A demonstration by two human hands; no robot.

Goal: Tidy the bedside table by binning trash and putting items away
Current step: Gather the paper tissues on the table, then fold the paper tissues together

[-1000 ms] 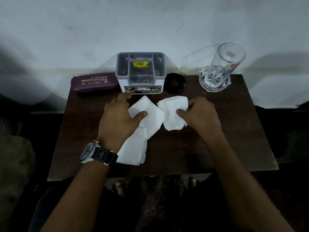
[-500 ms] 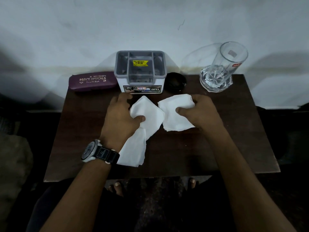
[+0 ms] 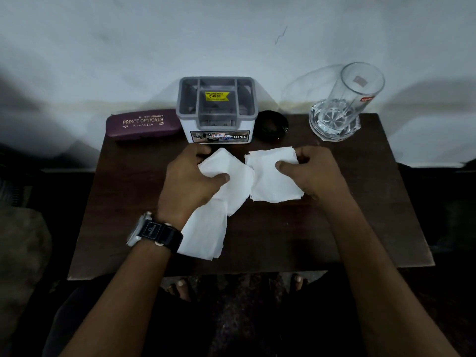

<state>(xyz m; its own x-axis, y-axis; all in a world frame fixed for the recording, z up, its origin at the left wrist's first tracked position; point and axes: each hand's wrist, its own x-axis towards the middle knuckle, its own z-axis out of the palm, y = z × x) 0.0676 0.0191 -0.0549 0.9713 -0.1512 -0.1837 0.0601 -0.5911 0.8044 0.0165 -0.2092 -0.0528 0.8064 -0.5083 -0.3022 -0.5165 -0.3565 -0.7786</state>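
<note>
Tissues (image 3: 206, 233): laid at the middle of the table (image 3: 334, 228), edges touching | left hand (image 3: 190, 181): one sheet pinched between thumb and curled fingers | right hand (image 3: 314, 173): other sheet (image 3: 273, 181) gripped likewise | advice: both are best balled fully into the palms before lifting, so nothing is dragged against the organizer (image 3: 217, 109) or glass (image 3: 342, 106) behind.

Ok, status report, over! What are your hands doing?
Left grip holds left tissue; right grip pinches right tissue. Both on table, not binned yet. Nothing in the way.
</note>
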